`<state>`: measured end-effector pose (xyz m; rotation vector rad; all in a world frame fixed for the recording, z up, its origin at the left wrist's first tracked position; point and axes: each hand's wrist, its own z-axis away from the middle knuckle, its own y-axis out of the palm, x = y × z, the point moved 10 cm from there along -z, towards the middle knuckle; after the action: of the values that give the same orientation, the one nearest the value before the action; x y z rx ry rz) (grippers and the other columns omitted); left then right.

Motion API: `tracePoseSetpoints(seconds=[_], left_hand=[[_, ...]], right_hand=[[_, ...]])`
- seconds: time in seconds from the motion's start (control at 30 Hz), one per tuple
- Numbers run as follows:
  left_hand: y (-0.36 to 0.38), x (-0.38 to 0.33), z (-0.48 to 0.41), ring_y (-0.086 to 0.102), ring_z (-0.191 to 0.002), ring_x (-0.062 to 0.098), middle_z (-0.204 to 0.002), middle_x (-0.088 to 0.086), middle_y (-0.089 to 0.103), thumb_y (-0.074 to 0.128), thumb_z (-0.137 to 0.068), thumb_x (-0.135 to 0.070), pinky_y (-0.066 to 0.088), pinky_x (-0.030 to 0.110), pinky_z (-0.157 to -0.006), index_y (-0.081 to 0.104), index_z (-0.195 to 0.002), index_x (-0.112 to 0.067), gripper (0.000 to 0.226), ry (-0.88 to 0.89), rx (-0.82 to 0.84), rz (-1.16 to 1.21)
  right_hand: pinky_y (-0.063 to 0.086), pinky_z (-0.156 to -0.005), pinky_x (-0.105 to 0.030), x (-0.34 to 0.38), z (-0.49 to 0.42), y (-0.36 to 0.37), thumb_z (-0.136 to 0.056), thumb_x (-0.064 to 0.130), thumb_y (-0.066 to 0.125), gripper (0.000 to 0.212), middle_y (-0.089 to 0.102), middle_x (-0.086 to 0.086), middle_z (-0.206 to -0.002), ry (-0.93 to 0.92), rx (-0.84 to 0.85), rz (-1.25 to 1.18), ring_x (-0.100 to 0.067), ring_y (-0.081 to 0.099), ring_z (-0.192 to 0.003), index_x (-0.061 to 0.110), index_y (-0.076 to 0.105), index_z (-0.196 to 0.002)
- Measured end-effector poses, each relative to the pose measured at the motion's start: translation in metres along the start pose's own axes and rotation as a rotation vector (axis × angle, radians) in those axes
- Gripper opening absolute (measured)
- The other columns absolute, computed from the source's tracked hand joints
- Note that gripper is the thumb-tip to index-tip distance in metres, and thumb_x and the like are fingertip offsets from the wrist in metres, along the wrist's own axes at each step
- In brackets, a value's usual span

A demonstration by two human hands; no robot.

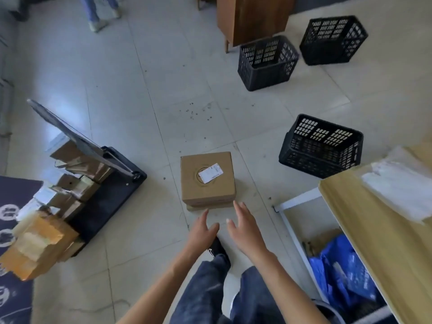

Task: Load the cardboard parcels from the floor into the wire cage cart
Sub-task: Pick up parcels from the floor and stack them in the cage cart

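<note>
A square cardboard parcel [208, 181] with a white label on its lid sits on the tiled floor at centre, resting on a flatter parcel whose edge shows beneath it. My left hand [202, 230] and my right hand [243, 225] hover just short of its near side, both with fingers spread and nothing in them. At the left a black cart [112, 195] with a folded grey handle carries several stacked cardboard parcels [70, 183]. No wire sides are visible on it.
Three black plastic crates [321, 146] stand on the floor at right and back right. A wooden cabinet [252, 17] is behind them. A light wood table [378, 230] with blue bags under it fills the right. Another person's legs [98, 12] are at top left.
</note>
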<state>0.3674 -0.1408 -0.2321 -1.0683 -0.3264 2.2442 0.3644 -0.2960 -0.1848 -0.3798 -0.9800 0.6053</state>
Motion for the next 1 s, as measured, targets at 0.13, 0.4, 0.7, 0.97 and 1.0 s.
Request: tracePoseSetpoints(seconds=[0.13,0.4,0.7,0.97,1.0], left_hand=[[-0.016,-0.014,-0.057,0.035,-0.144,0.026,-0.158,0.011,0.036,0.055,-0.096,-0.031,0.03,0.036,-0.113,0.027,-0.156,-0.012,0.069,-0.017,0.031,-0.052],[-0.038,0.06,-0.187,0.043,-0.138,0.031,-0.157,0.013,0.038,0.06,-0.093,-0.031,0.035,0.04,-0.11,0.028,-0.155,-0.014,0.071,-0.263,0.014,0.017],[-0.043,0.181,-0.352,0.028,-0.148,0.029,-0.162,0.014,0.026,0.069,-0.087,-0.052,0.025,0.041,-0.117,0.019,-0.157,-0.009,0.096,-0.46,-0.19,0.161],[-0.016,0.237,-0.427,0.054,-0.123,0.013,-0.145,0.005,0.051,0.078,-0.083,-0.042,0.045,0.028,-0.101,0.029,-0.15,-0.01,0.089,-0.496,-0.215,0.476],[-0.012,0.241,-0.431,0.057,-0.122,0.015,-0.14,0.004,0.055,0.08,-0.082,-0.038,0.048,0.03,-0.101,0.034,-0.146,-0.01,0.083,-0.488,-0.183,0.484]], right_hand=[[0.015,-0.122,-0.038,-0.009,-0.051,-0.005,-0.103,0.036,0.042,0.064,0.008,-0.004,-0.168,0.051,0.023,-0.011,-0.019,0.007,-0.154,0.023,0.015,-0.159],[0.017,-0.121,-0.037,-0.065,-0.196,0.02,-0.099,0.034,0.048,0.068,0.017,-0.003,-0.166,0.193,0.096,0.011,-0.02,0.014,-0.152,0.022,0.016,-0.159],[0.027,-0.101,-0.028,-0.174,-0.385,0.1,-0.091,0.038,0.062,0.092,0.022,-0.006,-0.163,0.36,0.173,-0.003,-0.024,0.029,-0.146,0.025,0.001,-0.159],[0.045,-0.099,-0.03,-0.24,-0.461,0.159,-0.084,0.027,0.074,0.089,0.052,0.007,-0.137,0.534,0.252,-0.204,-0.015,0.054,-0.121,0.02,0.019,-0.154],[0.047,-0.09,-0.026,-0.242,-0.465,0.16,-0.084,0.023,0.074,0.081,0.055,0.011,-0.126,0.531,0.251,-0.226,-0.011,0.057,-0.112,0.02,0.027,-0.15]])
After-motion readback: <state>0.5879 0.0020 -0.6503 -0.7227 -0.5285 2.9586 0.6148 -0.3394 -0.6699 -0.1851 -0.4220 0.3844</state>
